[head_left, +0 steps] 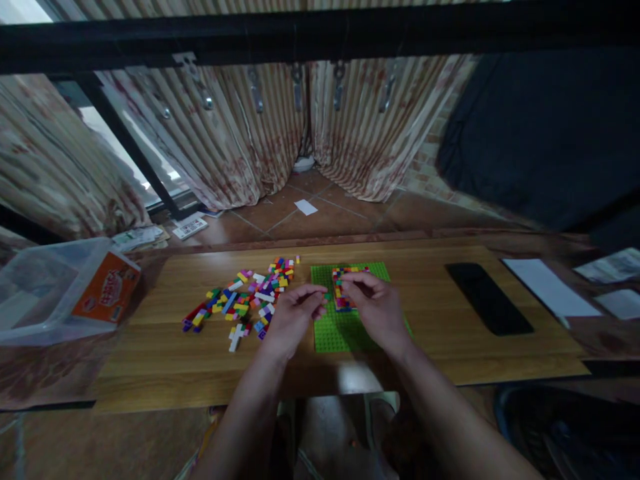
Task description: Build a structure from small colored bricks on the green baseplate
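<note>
My left hand (296, 313) is closed in a pinch above the left edge of the green baseplate (336, 339). Whatever its fingertips hold, if anything, is too small to make out; a bit of red shows there. Over the plate, my right hand (375, 303) has thumb and fingers drawn together at a low, multicoloured brick structure (339, 293) built on the studs. That hand covers much of the structure's right side, and I cannot see whether a brick is between its fingers. Left of the plate lies a loose pile of small coloured bricks (243, 305).
A clear plastic box (47, 267) with an orange label stands left of the wooden table (165, 373). Toward the table's right end lies a flat black object (487, 298), with a white sheet (550, 287) beyond it. Curtains (240, 140) hang behind.
</note>
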Demonstrator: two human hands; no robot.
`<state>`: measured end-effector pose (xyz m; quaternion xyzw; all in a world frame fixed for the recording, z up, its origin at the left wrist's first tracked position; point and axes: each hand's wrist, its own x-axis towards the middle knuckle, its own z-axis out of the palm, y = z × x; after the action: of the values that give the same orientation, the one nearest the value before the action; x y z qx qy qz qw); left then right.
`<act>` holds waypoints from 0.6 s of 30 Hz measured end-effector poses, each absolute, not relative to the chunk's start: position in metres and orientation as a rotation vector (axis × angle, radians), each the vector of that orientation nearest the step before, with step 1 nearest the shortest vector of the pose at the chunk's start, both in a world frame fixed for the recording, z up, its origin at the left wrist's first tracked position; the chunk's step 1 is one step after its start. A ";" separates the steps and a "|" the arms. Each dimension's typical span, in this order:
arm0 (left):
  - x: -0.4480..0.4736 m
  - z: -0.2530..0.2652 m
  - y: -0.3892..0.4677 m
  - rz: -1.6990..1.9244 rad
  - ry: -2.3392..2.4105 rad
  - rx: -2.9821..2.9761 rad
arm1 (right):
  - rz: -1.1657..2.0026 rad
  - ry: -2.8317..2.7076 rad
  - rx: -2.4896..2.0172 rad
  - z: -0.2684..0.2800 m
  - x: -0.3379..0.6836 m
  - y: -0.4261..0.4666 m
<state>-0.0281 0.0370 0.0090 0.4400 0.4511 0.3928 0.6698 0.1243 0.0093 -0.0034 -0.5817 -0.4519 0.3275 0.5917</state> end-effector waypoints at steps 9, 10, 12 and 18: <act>-0.016 0.006 0.040 0.869 1.185 1.051 | 0.432 -1.056 -1.752 -0.022 0.207 0.019; -0.015 0.005 0.039 0.866 1.187 1.049 | 0.428 -1.068 -1.774 -0.023 0.207 0.020; -0.011 0.003 0.038 0.857 1.194 1.045 | 0.439 -1.087 -1.788 -0.025 0.203 0.022; -0.005 0.001 0.038 0.825 1.213 1.074 | 0.483 -1.052 -1.763 -0.029 0.190 0.027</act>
<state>-0.0054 0.0379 0.0011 0.4661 0.5264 0.3579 0.6145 0.1904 0.0272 -0.0288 -0.7268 -0.4340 0.1990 0.4937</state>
